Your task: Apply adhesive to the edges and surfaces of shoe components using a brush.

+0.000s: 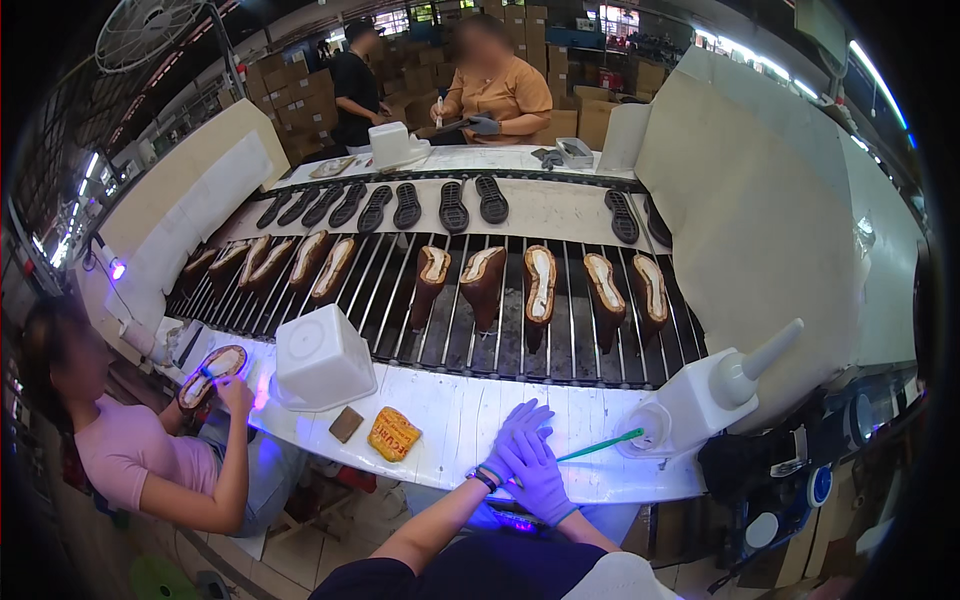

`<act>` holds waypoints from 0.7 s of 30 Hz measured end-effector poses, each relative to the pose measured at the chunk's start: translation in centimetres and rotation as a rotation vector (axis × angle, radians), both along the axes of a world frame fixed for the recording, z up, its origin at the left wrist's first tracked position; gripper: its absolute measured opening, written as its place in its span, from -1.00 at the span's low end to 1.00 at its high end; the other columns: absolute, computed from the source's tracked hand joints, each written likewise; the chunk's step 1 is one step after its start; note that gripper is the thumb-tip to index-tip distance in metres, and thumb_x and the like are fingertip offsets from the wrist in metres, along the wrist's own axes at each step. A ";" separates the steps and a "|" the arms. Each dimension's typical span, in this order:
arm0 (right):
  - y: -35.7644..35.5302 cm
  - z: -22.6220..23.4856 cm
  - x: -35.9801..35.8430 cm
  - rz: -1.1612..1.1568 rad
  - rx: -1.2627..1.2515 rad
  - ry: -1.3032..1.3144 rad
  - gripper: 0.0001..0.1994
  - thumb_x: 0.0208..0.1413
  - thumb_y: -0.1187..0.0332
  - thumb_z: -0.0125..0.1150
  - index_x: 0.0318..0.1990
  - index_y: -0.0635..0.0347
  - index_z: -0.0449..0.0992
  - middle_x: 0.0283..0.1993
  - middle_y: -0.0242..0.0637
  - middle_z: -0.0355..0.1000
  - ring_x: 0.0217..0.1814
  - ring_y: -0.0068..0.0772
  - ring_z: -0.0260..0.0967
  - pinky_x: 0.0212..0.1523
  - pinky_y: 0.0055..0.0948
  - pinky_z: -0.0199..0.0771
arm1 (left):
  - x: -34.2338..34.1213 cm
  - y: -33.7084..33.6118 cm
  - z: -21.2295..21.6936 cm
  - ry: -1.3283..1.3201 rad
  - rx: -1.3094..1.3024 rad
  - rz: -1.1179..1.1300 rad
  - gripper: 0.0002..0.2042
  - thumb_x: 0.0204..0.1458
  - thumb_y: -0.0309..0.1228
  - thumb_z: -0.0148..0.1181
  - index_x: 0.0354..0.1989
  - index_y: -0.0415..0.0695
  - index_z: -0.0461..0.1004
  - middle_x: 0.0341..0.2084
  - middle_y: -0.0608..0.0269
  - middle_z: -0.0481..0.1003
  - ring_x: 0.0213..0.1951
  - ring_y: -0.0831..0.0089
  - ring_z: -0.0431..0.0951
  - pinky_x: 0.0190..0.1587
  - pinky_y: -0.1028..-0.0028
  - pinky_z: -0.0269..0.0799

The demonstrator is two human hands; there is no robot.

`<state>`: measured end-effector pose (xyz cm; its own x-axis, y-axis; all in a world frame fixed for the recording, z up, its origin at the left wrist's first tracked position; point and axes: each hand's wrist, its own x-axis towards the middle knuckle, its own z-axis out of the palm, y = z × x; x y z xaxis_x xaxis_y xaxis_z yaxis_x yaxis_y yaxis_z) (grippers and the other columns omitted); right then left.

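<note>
A thin green brush [601,446] lies on the white work ledge [450,420], its long axis nearly level and rising slightly toward the right, where its tip reaches into a small clear cup [648,432]; what the cup holds cannot be made out. The handle end points left, toward the person's gloved hands. The right hand [537,478] lies on top of the left hand [518,432], fingers of both spread and pressed together hand on hand; whether either finger closes on the brush handle cannot be told, though the handle end sits just beside them.

Just right of the cup stands a white squeeze bottle [715,392] with a tilted nozzle pointing up and right. To the left on the ledge lie a yellow sponge [394,434], a small brown block [346,424] and a white square tub [322,357] standing upside down. Beyond the ledge a slatted conveyor [570,350] carries brown shoe uppers [540,285] sole-side up, with black outsoles [452,206] on the belt behind. At left a co-worker's hands [232,390] hold another shoe [211,374].
</note>
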<state>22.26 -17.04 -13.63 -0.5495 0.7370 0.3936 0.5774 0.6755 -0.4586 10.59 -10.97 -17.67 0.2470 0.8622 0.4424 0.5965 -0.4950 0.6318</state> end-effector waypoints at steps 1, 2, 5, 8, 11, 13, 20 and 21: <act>0.0 0.0 0.0 -0.002 0.000 0.000 -0.35 -0.17 0.28 0.33 0.19 0.08 0.34 0.31 0.02 0.09 0.40 0.09 -0.05 0.34 -0.01 -0.04 | 0.0 0.0 0.0 -0.008 -0.005 -0.003 -0.68 0.13 -0.25 0.06 0.02 -0.07 0.47 0.05 0.21 0.45 0.25 0.15 0.24 0.33 0.20 0.04; 0.0 -0.1 0.0 -0.003 0.001 0.000 -0.35 -0.17 0.28 0.33 0.19 0.08 0.34 0.31 0.02 0.09 0.40 0.09 -0.05 0.34 -0.01 -0.04 | 0.0 0.0 0.0 -0.008 -0.005 -0.004 -0.68 0.13 -0.25 0.06 0.02 -0.07 0.47 0.05 0.21 0.45 0.25 0.15 0.24 0.33 0.20 0.04; 0.0 -0.1 0.0 0.000 0.005 0.000 -0.36 -0.17 0.28 0.34 0.18 0.08 0.34 0.31 0.02 0.10 0.40 0.09 -0.04 0.34 -0.01 -0.03 | -0.1 0.0 -0.1 -0.020 -0.015 -0.010 -0.68 0.14 -0.25 0.06 0.02 -0.07 0.47 0.05 0.21 0.45 0.25 0.15 0.24 0.34 0.20 0.03; 0.1 0.1 0.2 0.003 0.006 0.013 -0.36 -0.17 0.29 0.34 0.18 0.09 0.35 0.31 0.02 0.10 0.40 0.08 -0.03 0.34 -0.02 -0.03 | 0.1 0.0 0.0 -0.014 -0.016 -0.009 -0.68 0.14 -0.25 0.06 0.02 -0.07 0.47 0.05 0.21 0.45 0.25 0.15 0.24 0.34 0.20 0.03; 0.1 0.1 0.2 0.005 0.004 0.017 -0.36 -0.17 0.29 0.33 0.18 0.10 0.35 0.31 0.01 0.10 0.39 0.08 -0.03 0.34 -0.02 -0.02 | 0.1 0.1 -0.1 -0.017 -0.021 -0.013 -0.68 0.14 -0.25 0.06 0.03 -0.08 0.47 0.05 0.21 0.45 0.25 0.15 0.24 0.34 0.20 0.03; 0.2 0.2 0.2 0.007 0.005 0.020 -0.37 -0.16 0.29 0.32 0.18 0.10 0.35 0.31 0.02 0.10 0.39 0.08 -0.03 0.33 -0.02 -0.02 | 0.2 0.2 -0.2 -0.018 -0.008 -0.008 -0.69 0.13 -0.26 0.07 0.01 -0.07 0.48 0.05 0.20 0.45 0.25 0.15 0.24 0.33 0.20 0.04; 0.4 -0.1 0.1 0.010 0.008 0.018 -0.36 -0.17 0.29 0.32 0.18 0.10 0.35 0.31 0.02 0.10 0.39 0.10 -0.03 0.33 -0.01 -0.01 | 0.0 0.6 -0.8 -0.057 -0.005 -0.029 -0.75 0.12 -0.29 0.09 -0.05 -0.01 0.52 0.03 0.20 0.46 0.24 0.14 0.25 0.32 0.20 0.06; 0.3 -0.2 0.0 0.004 0.006 0.019 -0.36 -0.17 0.28 0.32 0.18 0.10 0.35 0.31 0.02 0.10 0.40 0.10 -0.04 0.33 -0.01 -0.01 | 0.0 0.5 -0.8 -0.058 0.002 -0.037 -0.75 0.11 -0.30 0.09 -0.06 -0.01 0.53 0.03 0.20 0.46 0.24 0.14 0.25 0.32 0.20 0.06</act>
<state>22.29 -16.77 -13.79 -0.5447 0.7325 0.4084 0.5656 0.6804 -0.4660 10.54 -10.44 -18.48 0.2523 0.8519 0.4589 0.5405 -0.5174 0.6634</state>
